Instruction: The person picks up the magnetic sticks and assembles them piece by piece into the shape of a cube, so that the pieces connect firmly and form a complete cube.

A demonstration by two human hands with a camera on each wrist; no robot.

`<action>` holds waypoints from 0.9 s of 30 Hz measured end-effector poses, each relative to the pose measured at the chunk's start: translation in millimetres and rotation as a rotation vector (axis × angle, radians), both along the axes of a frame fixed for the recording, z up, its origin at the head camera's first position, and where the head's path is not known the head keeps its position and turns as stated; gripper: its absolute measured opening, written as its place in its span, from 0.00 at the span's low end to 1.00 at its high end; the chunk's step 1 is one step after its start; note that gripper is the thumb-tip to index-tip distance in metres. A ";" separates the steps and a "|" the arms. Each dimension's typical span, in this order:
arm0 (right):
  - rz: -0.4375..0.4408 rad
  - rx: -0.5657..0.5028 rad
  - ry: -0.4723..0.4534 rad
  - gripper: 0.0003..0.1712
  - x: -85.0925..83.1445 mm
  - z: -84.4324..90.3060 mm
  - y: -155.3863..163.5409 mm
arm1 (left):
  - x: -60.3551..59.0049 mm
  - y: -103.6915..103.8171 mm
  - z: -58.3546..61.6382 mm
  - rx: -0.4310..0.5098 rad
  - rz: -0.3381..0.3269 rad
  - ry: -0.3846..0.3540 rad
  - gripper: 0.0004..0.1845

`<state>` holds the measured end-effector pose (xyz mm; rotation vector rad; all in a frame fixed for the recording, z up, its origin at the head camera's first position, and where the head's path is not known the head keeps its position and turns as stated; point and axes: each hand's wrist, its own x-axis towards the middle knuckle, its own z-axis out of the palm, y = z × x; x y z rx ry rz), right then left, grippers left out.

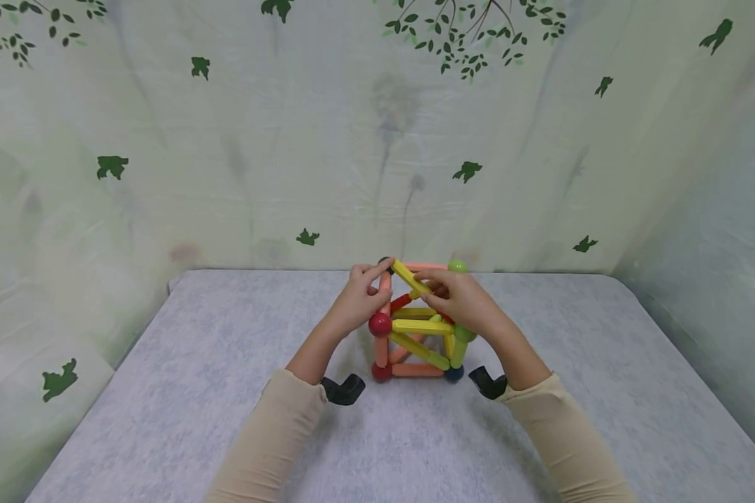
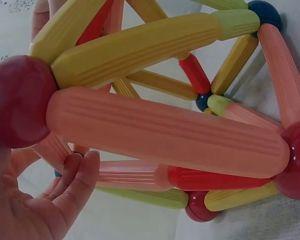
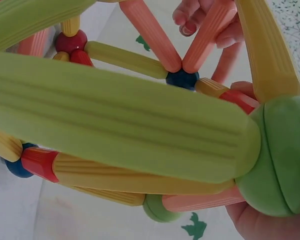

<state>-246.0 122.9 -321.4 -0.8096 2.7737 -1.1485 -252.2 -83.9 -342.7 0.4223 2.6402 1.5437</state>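
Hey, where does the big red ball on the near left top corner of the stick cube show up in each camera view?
Head: the red ball sits centre frame, just below the left hand.
Left wrist: it fills the left edge, above the palm.
Right wrist: I cannot tell which ball it is there.
Shared landmark: the salmon stick joined to that ball.

Rod-and-ball frame (image 1: 415,325) on table (image 1: 163,391), seemingly central, between both hands.
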 end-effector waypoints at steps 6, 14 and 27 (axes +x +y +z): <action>0.012 0.014 0.001 0.19 1.2 0.5 0.3 | -1.7 1.9 -1.0 -0.008 0.022 0.007 0.27; -0.012 0.077 0.012 0.15 1.6 1.7 -2.3 | -0.6 1.4 -2.0 -0.017 0.044 -0.013 0.24; -0.042 0.110 -0.025 0.22 3.4 3.8 -2.9 | 2.6 -5.8 -9.0 0.012 0.024 -0.028 0.25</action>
